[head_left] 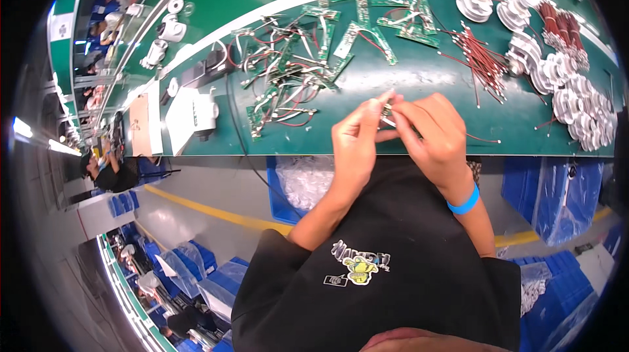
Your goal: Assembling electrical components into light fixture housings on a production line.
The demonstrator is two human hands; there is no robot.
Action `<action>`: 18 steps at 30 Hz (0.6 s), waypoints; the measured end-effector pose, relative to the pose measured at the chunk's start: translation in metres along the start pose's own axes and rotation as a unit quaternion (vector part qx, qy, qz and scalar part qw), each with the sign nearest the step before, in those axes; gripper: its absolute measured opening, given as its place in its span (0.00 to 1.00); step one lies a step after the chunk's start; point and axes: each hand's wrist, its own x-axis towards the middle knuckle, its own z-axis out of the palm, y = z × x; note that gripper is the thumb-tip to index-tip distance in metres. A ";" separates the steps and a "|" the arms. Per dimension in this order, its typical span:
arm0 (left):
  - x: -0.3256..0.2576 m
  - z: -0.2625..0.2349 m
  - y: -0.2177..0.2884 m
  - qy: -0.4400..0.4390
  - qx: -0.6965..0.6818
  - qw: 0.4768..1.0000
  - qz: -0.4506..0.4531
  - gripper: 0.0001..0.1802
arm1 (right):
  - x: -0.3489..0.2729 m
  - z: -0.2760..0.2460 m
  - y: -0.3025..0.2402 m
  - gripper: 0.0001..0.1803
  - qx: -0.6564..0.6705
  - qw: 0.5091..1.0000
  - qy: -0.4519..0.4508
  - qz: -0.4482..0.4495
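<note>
Evidently, from the head camera, the work surface is a glossy green workbench [406,83], its near edge just in front of the person's body. Tangled green circuit boards [282,73] with leads lie toward the left; loose red-brown wires [478,67] and white finned housings [580,106] lie to the right. Below the bench, a blue bin [278,196] with clear plastic stands on a grey floor [196,185] crossed by a yellow line [196,207]. Other people sit along the far left, small and warped by the lens.

The left hand [357,136] and right hand [436,129] meet over the near edge, fingertips pinched closed on a small piece [386,111]. Fingers cover most of it, so its kind is unclear; the rightmost housings blur toward the dark rim.
</note>
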 end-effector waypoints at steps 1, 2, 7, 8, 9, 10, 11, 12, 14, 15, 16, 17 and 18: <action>-0.001 0.002 0.000 0.004 -0.005 1.000 0.008 0.20 | 0.000 0.003 0.000 0.09 0.009 1.000 0.002 -0.005; -0.001 0.001 -0.001 0.009 -0.002 1.000 0.013 0.20 | -0.001 0.006 0.001 0.09 0.027 1.000 0.008 0.008; 0.003 0.000 -0.003 -0.006 0.012 1.000 0.008 0.20 | 0.000 0.005 0.003 0.08 0.028 0.999 0.004 0.046; 0.005 -0.001 -0.004 -0.011 0.004 1.000 0.003 0.21 | 0.001 0.005 0.005 0.08 0.052 0.996 0.003 0.071; 0.008 -0.003 -0.005 -0.018 -0.006 1.000 -0.004 0.21 | 0.002 0.006 0.006 0.07 0.072 0.993 0.002 0.096; 0.007 0.000 -0.003 -0.017 -0.022 1.000 -0.013 0.22 | 0.001 0.003 0.009 0.07 0.056 0.993 -0.015 0.099; 0.009 -0.001 0.000 -0.026 -0.029 0.999 -0.032 0.22 | 0.004 -0.001 0.010 0.08 0.052 0.995 -0.022 0.087; 0.009 -0.009 -0.004 -0.043 -0.046 0.997 -0.052 0.23 | 0.008 -0.007 0.011 0.09 0.048 0.996 -0.029 0.070; 0.011 -0.006 0.001 -0.034 -0.080 0.994 -0.067 0.24 | 0.005 -0.023 0.010 0.16 0.048 0.991 -0.003 0.125; 0.013 -0.009 0.000 -0.045 -0.079 0.993 -0.072 0.24 | 0.003 -0.031 0.010 0.18 0.058 0.984 0.023 0.166; 0.015 -0.012 0.000 -0.041 -0.078 0.993 -0.081 0.25 | -0.006 -0.042 0.015 0.19 0.022 0.982 0.024 0.185; 0.018 -0.014 -0.002 -0.055 -0.114 0.988 -0.088 0.25 | -0.018 -0.053 0.022 0.19 -0.003 0.975 0.020 0.220; 0.020 -0.016 -0.003 -0.068 -0.147 0.982 -0.096 0.26 | -0.030 -0.064 0.027 0.18 -0.026 0.966 0.017 0.256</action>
